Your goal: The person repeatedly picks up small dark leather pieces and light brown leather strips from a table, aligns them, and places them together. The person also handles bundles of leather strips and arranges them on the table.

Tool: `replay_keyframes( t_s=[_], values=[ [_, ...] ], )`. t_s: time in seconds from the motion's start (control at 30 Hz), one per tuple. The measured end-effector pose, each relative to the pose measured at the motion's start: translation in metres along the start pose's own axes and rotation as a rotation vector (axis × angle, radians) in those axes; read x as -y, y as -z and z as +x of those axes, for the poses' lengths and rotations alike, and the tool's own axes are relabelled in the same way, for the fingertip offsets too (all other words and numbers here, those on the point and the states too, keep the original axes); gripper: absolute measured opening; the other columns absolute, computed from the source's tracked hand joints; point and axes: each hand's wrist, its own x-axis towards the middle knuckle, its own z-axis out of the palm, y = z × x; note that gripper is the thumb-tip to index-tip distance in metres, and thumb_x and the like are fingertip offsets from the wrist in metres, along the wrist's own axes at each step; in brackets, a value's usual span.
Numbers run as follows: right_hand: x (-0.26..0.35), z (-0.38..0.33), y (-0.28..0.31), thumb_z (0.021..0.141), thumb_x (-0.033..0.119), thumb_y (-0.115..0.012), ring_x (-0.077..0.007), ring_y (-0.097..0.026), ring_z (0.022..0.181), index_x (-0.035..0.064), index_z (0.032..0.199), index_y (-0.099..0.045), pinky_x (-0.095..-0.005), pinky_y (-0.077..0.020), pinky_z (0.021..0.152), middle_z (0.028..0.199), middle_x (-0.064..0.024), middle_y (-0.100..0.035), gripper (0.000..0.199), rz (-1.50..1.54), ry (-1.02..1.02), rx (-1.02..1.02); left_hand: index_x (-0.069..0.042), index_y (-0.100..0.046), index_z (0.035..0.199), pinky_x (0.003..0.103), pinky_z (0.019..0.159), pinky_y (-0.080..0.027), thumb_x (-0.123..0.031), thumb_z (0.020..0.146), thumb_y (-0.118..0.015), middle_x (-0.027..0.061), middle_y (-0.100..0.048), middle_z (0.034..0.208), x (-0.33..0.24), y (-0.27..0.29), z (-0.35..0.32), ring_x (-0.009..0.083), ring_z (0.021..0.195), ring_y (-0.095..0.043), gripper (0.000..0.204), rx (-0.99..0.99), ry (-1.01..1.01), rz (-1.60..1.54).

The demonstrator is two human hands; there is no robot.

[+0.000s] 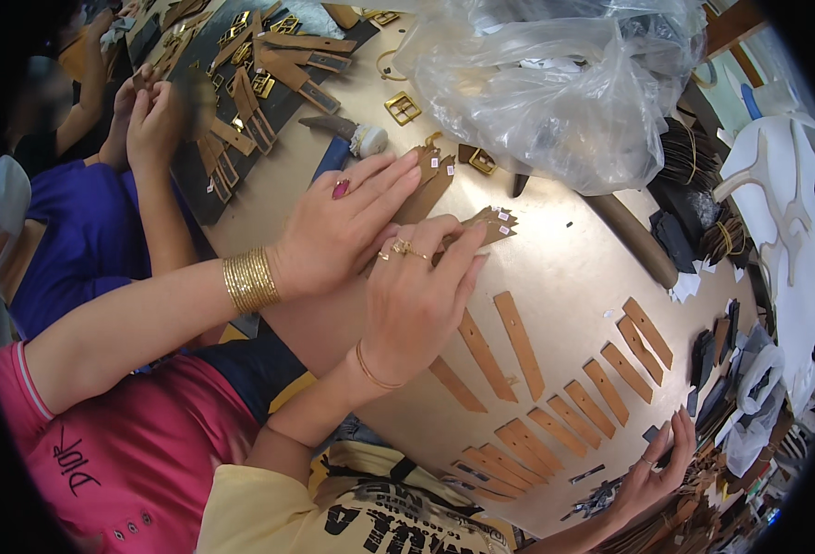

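Ringed left hand (410, 300) curls closed around labelled brown straps (492, 224); right hand (657, 473) half bent, its grip we cannot tell. Outward, plain tan strips (599, 392) lie loose across the counter (583, 277). We judge it partway: some bundled, many unbundled.

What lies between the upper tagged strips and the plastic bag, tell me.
The head view shows a gold buckle and a dark pointed piece between those strips and the bag.

Brown strips (435, 193), white-tagged, lie in two bunches.
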Motion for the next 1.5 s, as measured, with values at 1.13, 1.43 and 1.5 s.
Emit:
replay_keyframes(
  t_s=[1.13, 1.43, 1.5],
  values=[
    [0.150, 0.090, -0.131, 0.070, 0.012, -0.080, -0.0146, -0.062, 0.078, 0.0134, 0.075, -0.060, -0.0377, -0.0344, 0.087, 0.086, 0.0048, -0.068, 0.021, 0.242, 0.870, -0.136, -0.011, -0.070, 0.087, 0.032, 0.063, -0.051, -0.005, 0.074, -0.076, 0.0013, -0.066, 0.096, 0.015, -0.009, 0.000, 0.0205, 0.077, -0.065, 0.015, -0.092, -0.010, -0.108],
    [0.150, 0.085, -0.130, 0.076, 0.009, -0.076, -0.0108, -0.062, 0.076, 0.0133, 0.076, -0.064, -0.0371, -0.0314, 0.090, 0.086, 0.0043, -0.067, 0.013, 0.139, 1.054, -0.261, -0.012, -0.071, 0.085, 0.032, 0.063, -0.050, -0.004, 0.073, -0.076, 0.0011, -0.066, 0.097, 0.016, -0.009, -0.002, 0.0198, 0.078, -0.065, 0.015, -0.054, 0.020, -0.110],
    [0.148, 0.085, -0.129, 0.077, 0.008, -0.074, -0.0099, -0.062, 0.077, 0.0140, 0.077, -0.065, -0.0366, -0.0302, 0.092, 0.087, 0.0041, -0.068, 0.011, 0.112, 1.118, -0.256, -0.012, -0.071, 0.086, 0.032, 0.063, -0.050, -0.004, 0.074, -0.076, 0.0013, -0.066, 0.096, 0.016, -0.009, -0.001, 0.0199, 0.078, -0.065, 0.015, -0.062, 0.015, -0.116]
  ],
)
